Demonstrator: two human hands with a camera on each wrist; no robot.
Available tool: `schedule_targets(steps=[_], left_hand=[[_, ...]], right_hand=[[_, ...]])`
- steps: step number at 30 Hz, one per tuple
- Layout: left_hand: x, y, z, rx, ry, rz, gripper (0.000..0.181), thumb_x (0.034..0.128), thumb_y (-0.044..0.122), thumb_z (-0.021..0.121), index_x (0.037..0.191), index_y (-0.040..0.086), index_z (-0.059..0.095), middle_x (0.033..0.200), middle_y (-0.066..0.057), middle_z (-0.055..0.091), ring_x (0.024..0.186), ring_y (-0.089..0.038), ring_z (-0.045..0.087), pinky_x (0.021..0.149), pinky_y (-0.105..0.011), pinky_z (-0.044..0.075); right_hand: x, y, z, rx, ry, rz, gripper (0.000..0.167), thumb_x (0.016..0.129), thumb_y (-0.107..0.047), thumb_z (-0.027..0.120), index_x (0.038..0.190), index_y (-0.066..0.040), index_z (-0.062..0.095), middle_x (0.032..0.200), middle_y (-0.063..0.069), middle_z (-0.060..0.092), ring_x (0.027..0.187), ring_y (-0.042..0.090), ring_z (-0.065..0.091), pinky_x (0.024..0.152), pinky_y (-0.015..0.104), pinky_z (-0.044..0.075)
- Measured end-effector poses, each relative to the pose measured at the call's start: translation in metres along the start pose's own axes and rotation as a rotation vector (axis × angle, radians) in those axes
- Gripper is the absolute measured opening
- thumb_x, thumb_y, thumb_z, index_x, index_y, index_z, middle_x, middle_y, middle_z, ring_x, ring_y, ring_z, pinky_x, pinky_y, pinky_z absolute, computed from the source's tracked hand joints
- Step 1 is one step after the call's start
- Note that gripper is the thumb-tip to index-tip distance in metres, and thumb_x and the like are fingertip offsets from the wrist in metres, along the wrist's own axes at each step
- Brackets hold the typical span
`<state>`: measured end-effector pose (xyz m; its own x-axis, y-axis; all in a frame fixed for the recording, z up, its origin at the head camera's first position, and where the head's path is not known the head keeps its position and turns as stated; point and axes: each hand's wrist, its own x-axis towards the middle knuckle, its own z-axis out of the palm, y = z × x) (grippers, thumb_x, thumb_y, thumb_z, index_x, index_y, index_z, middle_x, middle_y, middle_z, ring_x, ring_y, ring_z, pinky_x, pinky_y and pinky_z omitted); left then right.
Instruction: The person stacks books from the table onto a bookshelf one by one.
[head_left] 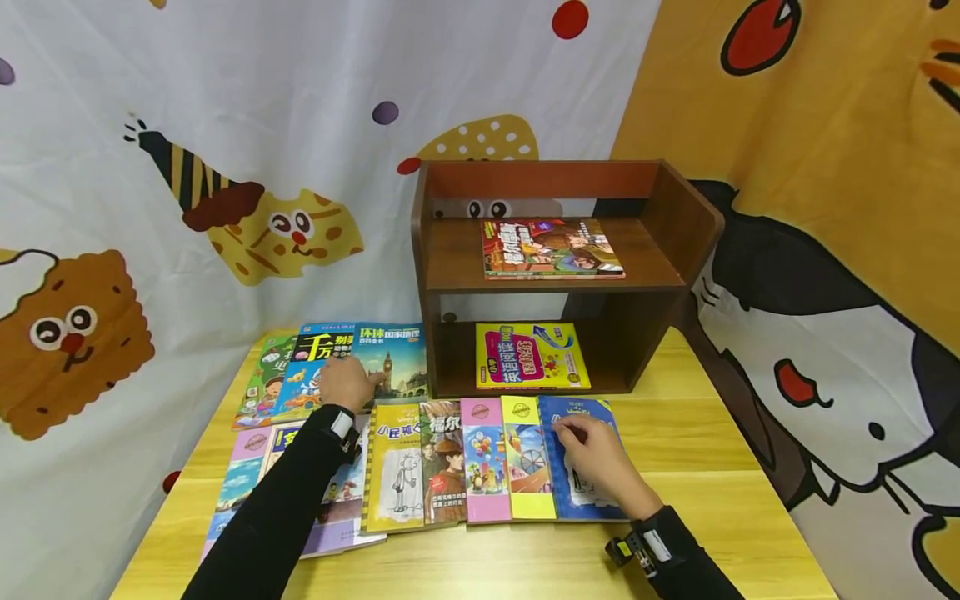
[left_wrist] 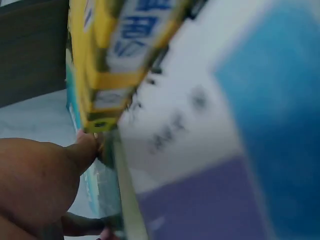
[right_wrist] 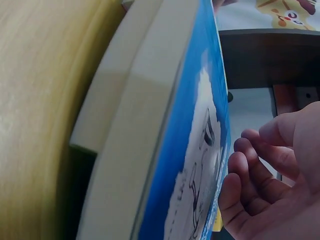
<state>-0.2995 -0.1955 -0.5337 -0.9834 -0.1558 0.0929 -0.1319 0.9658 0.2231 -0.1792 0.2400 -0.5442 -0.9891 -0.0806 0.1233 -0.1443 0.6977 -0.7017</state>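
My left hand (head_left: 347, 383) is over the blue book with animal pictures (head_left: 302, 385) and the geography book with a clock tower (head_left: 397, 358). The thumb stretches across toward the geography book's cover. Most of its fingers are hidden, so whether they grip an edge is unclear. Above a blue comic diary (head_left: 585, 492), at the right end of the front row, hovers my right hand (head_left: 600, 462). In the right wrist view its fingers (right_wrist: 239, 162) are loosely bent beside the blue cover, with nothing between them.
A brown two-tier shelf (head_left: 555, 287) stands behind, with red-covered books (head_left: 553, 248) above and a yellow-pink book (head_left: 532, 357) below. Along the front lie a yellow comic diary (head_left: 397, 475), a detective book (head_left: 444, 475) and several others. A patterned curtain (head_left: 300, 100) hangs behind.
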Motion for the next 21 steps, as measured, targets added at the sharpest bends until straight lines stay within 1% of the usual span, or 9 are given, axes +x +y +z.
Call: schedule_targets(steps=[2, 5, 8, 9, 11, 14, 17, 19, 21], left_hand=[[0.004, -0.001, 0.004, -0.054, -0.009, -0.01, 0.059, 0.0821, 0.053, 0.072, 0.066, -0.002, 0.059, 0.086, -0.029, 0.057, 0.083, -0.045, 0.055, 0.07, -0.054, 0.047], [0.009, -0.005, 0.009, -0.189, -0.063, -0.036, 0.067, 0.083, 0.048, 0.073, 0.102, -0.014, 0.055, 0.08, -0.025, 0.056, 0.071, -0.039, 0.057, 0.059, -0.048, 0.047], [0.012, -0.008, 0.011, -0.342, -0.141, -0.073, 0.081, 0.0885, 0.041, 0.069, 0.135, -0.015, 0.032, 0.083, -0.024, 0.059, 0.06, -0.034, 0.058, 0.048, -0.042, 0.042], [0.012, -0.009, 0.012, -0.376, -0.157, -0.074, 0.084, 0.0909, 0.039, 0.066, 0.142, -0.012, 0.022, 0.088, -0.025, 0.06, 0.061, -0.033, 0.058, 0.047, -0.04, 0.042], [0.013, -0.009, 0.01, -0.439, -0.174, -0.074, 0.083, 0.0952, 0.036, 0.06, 0.148, -0.008, 0.012, 0.102, -0.03, 0.059, 0.066, -0.035, 0.059, 0.048, -0.04, 0.042], [0.012, -0.006, 0.006, -0.492, -0.134, -0.044, 0.075, 0.0982, 0.032, 0.055, 0.149, -0.006, 0.014, 0.12, -0.035, 0.053, 0.084, -0.041, 0.061, 0.056, -0.043, 0.046], [0.009, -0.003, -0.004, -0.536, -0.073, -0.009, 0.074, 0.0987, 0.029, 0.055, 0.15, -0.006, 0.016, 0.132, -0.037, 0.045, 0.106, -0.048, 0.055, 0.072, -0.052, 0.049], [0.006, -0.002, -0.012, -0.565, -0.036, -0.005, 0.074, 0.099, 0.029, 0.055, 0.152, -0.004, 0.014, 0.134, -0.037, 0.043, 0.111, -0.049, 0.052, 0.076, -0.054, 0.048], [0.002, -0.001, -0.021, -0.617, 0.0, -0.014, 0.075, 0.0993, 0.03, 0.054, 0.153, 0.0, 0.012, 0.134, -0.037, 0.043, 0.109, -0.05, 0.053, 0.072, -0.054, 0.047]], right_hand=[[0.0, 0.002, -0.002, 0.002, 0.012, 0.006, 0.017, 0.096, -0.033, 0.062, 0.105, -0.024, 0.073, 0.099, -0.008, 0.065, 0.083, 0.015, 0.055, 0.074, 0.034, 0.05], [0.0, 0.005, -0.002, -0.005, 0.017, 0.006, 0.017, 0.096, -0.036, 0.061, 0.105, -0.026, 0.072, 0.096, -0.009, 0.064, 0.081, 0.016, 0.055, 0.072, 0.033, 0.049], [-0.001, 0.008, -0.001, -0.004, 0.011, 0.008, 0.019, 0.096, -0.038, 0.06, 0.105, -0.027, 0.072, 0.094, -0.009, 0.063, 0.08, 0.016, 0.054, 0.069, 0.032, 0.048], [-0.002, 0.008, 0.0, -0.003, 0.01, 0.009, 0.019, 0.096, -0.039, 0.06, 0.106, -0.026, 0.072, 0.094, -0.009, 0.063, 0.079, 0.016, 0.054, 0.068, 0.032, 0.048], [-0.002, 0.009, 0.0, 0.006, 0.009, 0.011, 0.02, 0.096, -0.038, 0.06, 0.106, -0.025, 0.072, 0.094, -0.009, 0.063, 0.079, 0.016, 0.054, 0.068, 0.032, 0.048], [-0.002, 0.008, -0.001, 0.02, 0.012, 0.012, 0.02, 0.096, -0.037, 0.061, 0.107, -0.025, 0.072, 0.093, -0.009, 0.063, 0.079, 0.016, 0.054, 0.068, 0.033, 0.048], [-0.002, 0.006, -0.002, 0.022, 0.016, 0.008, 0.019, 0.096, -0.035, 0.061, 0.107, -0.024, 0.072, 0.095, -0.009, 0.063, 0.08, 0.016, 0.055, 0.07, 0.033, 0.049], [-0.002, 0.006, -0.003, 0.014, 0.023, 0.004, 0.018, 0.096, -0.034, 0.061, 0.106, -0.024, 0.072, 0.096, -0.01, 0.064, 0.081, 0.015, 0.055, 0.071, 0.033, 0.049], [-0.002, 0.006, -0.004, 0.006, 0.033, -0.008, 0.017, 0.096, -0.032, 0.062, 0.106, -0.023, 0.073, 0.097, -0.01, 0.065, 0.081, 0.014, 0.056, 0.072, 0.033, 0.049]])
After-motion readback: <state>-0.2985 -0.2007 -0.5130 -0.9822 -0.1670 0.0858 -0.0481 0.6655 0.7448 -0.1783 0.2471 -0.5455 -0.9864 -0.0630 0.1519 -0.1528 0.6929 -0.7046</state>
